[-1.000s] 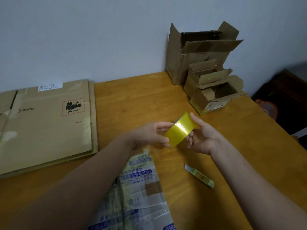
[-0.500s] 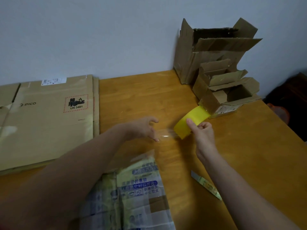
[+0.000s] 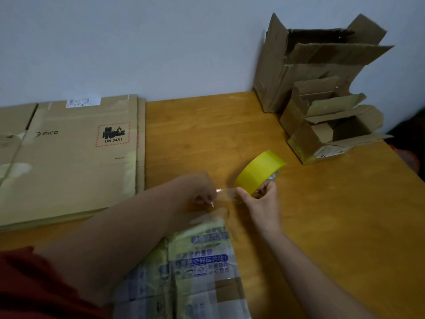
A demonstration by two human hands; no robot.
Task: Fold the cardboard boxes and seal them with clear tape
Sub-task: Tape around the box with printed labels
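My right hand (image 3: 262,203) grips a yellow roll of clear tape (image 3: 259,171) just above the wooden table. A short clear strip (image 3: 226,194) stretches from the roll to my left hand (image 3: 200,189), which pinches its free end. Under my forearms lies a flattened cardboard box (image 3: 197,268) covered in blue printed tape. The strip hangs over that box's far edge.
A stack of flat PICO cardboard boxes (image 3: 69,157) lies at the left. Two opened-up boxes, a tall one (image 3: 310,63) and a small one (image 3: 326,125), stand at the back right by the wall. The table's right edge (image 3: 404,162) drops off to a dark floor.
My hands have pulled apart, drawing a strip off the roll. Both then dropped lower toward the printed box, and the roll tilted.
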